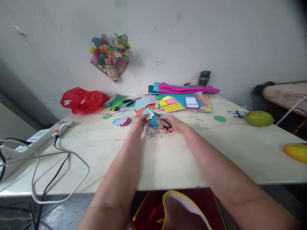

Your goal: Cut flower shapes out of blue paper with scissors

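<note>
Between the fingers of my left hand (139,122) is a light blue paper flower (148,113) with a scalloped edge. My right hand (173,124) grips a pair of black-handled scissors (165,121), whose blades point up and left to the flower's edge. Whether the blades touch the paper is too small to tell. Small coloured paper scraps (154,132) lie scattered on the table below both hands. To the left of my left hand rests a pile of cut paper flowers (121,121) in lilac, blue and red.
Coloured paper sheets (189,88) are stacked at the back, near a second pair of scissors (129,101). A red plastic bag (82,100) sits back left. Cables and a power strip (35,140) occupy the left side. Mangoes (259,118) and a green paper circle (219,118) lie right.
</note>
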The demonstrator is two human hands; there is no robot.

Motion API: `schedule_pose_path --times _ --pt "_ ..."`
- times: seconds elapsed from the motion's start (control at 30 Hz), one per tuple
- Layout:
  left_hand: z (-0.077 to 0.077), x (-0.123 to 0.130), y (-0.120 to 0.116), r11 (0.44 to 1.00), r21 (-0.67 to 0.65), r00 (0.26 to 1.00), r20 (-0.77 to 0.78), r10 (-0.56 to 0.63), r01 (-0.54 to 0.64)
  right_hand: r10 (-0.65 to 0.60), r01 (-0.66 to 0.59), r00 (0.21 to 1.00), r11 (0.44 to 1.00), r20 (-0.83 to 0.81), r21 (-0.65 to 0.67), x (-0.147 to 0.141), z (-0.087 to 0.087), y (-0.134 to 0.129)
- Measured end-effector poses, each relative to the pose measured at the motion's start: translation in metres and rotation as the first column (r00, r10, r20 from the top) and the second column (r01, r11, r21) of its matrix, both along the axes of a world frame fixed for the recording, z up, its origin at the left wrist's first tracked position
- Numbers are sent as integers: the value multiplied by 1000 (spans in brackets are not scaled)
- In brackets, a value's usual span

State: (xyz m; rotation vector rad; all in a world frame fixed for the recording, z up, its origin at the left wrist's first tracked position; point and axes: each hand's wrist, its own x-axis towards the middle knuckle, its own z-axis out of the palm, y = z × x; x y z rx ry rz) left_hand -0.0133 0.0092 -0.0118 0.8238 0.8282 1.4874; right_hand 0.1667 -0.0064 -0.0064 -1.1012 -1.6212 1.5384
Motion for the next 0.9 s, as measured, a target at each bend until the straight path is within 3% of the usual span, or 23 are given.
schedule_pose_path --times 0.33,0.9 --pt "-1 1 0 1000 -1 1000 5 -6 6 38 -38 999 999 -14 22 1 -3 1" --pt "0 3 -1 999 -43 1000 29 3 -2 -24 25 999 1000 -47 14 -2 1 -2"
